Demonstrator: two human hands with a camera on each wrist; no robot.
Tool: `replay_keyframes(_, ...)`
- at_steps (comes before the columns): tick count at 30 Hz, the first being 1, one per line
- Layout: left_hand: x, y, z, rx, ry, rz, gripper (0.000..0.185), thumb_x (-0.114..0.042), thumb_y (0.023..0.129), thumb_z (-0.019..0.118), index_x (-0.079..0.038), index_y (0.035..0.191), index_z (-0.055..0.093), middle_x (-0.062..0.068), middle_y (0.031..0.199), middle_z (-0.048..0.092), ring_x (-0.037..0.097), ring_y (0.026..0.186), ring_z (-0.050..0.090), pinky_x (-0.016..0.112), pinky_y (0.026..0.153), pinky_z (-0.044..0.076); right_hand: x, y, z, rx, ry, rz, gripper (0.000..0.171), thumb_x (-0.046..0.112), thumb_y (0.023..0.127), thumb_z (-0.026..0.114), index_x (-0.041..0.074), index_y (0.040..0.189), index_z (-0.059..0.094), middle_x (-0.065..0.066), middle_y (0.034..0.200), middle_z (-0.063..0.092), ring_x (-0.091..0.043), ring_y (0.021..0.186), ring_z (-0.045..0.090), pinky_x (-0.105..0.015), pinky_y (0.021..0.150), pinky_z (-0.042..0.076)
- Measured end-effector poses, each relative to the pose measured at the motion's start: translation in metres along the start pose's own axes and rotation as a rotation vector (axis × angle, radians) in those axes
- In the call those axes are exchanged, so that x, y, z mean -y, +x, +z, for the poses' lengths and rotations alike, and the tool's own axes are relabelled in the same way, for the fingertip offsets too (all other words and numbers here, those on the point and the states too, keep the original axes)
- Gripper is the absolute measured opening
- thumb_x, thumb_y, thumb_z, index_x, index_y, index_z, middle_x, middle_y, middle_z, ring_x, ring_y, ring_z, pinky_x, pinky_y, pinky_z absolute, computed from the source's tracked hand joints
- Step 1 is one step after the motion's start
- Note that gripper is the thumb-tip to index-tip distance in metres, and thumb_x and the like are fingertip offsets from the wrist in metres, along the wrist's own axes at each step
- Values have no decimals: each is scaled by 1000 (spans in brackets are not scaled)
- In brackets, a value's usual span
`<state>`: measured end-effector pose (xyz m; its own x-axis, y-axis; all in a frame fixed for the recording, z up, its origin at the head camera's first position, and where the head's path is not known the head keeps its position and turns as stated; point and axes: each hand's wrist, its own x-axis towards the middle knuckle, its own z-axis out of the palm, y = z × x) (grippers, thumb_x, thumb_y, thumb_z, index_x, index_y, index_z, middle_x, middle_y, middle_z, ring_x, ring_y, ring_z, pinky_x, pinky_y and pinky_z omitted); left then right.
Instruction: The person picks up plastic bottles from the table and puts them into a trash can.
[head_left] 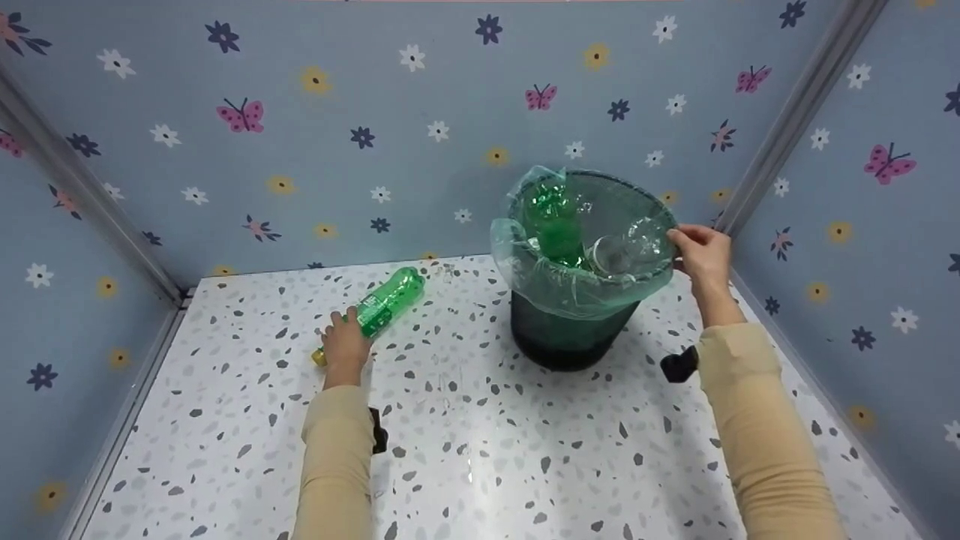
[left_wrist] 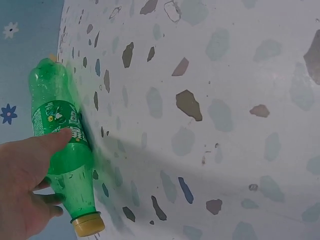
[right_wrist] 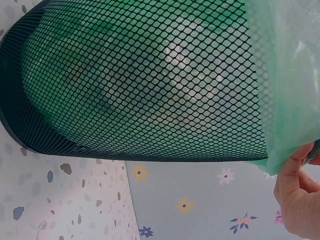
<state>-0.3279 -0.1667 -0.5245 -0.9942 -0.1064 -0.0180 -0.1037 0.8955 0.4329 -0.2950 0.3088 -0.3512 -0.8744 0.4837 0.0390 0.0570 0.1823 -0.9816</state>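
Note:
A green plastic bottle with a yellow cap lies on its side on the speckled white table. My left hand grips it near the neck, thumb across the label and fingers under it. To the right stands a dark mesh bin lined with a green plastic bag. My right hand pinches the bin's right rim and the bag's edge. Inside the bin are another green bottle and a clear one.
Blue walls printed with flowers and butterflies close the table in at the back and on both sides. Bare tabletop lies between the bottle and the bin and towards the front edge.

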Motion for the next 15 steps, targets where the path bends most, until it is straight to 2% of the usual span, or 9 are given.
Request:
replay_keyframes(7,3,-3,1,10,-94,-43,64,-15,85,60,-1,136,25,27,125,28,44,110,37,54,85,38,0,0,1,4,37,-11,16,10,85,56,-1,97,57,-2,78,51,-6,59,52,-16,49,47)
replay_keyframes(11,4,-7,0,30,-109,-59,64,-15,84,61,-5,136,25,24,128,25,41,114,35,58,80,39,0,0,1,6,75,-21,12,8,84,57,0,93,57,-3,76,51,-7,57,52,-17,47,47)
replay_keyframes(15,6,-10,1,45,-133,-69,62,-14,83,62,-5,134,29,23,126,30,39,114,35,59,81,38,0,-1,-1,12,57,-7,16,9,85,57,-1,97,57,-3,77,52,-6,58,53,-17,49,48)
